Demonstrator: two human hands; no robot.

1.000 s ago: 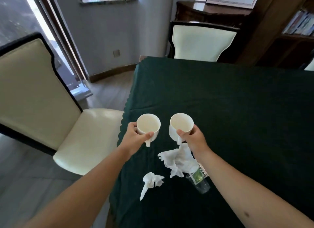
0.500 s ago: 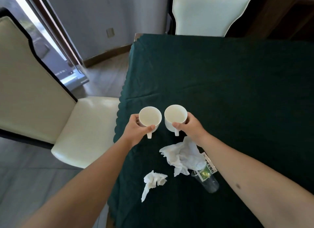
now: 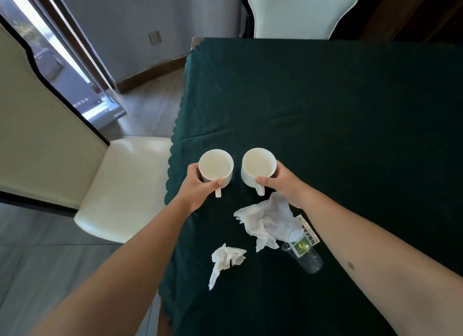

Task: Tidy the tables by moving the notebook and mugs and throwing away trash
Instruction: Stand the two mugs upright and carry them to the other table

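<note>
Closest, a small crumpled white tissue point(image 3: 226, 259) lies on the surface, which wears a dark green cloth point(image 3: 338, 125). Just past it a bigger crumpled white tissue point(image 3: 266, 221) partly covers a clear plastic bottle with a green label point(image 3: 304, 254) lying on its side. Beyond them, the left hand point(image 3: 198, 185) has its fingers point(image 3: 193, 170) curled tight around a round white mug point(image 3: 216, 167). The right hand point(image 3: 281, 183) grips a second round white mug point(image 3: 258, 166) the same way. The mugs are side by side near the left edge, not touching, both empty, handles pointing back at the person. I cannot tell if they rest on the cloth. A cream chair point(image 3: 117, 185) sits to the left. Another pale chair point(image 3: 300, 10) stands at the far end.
</note>
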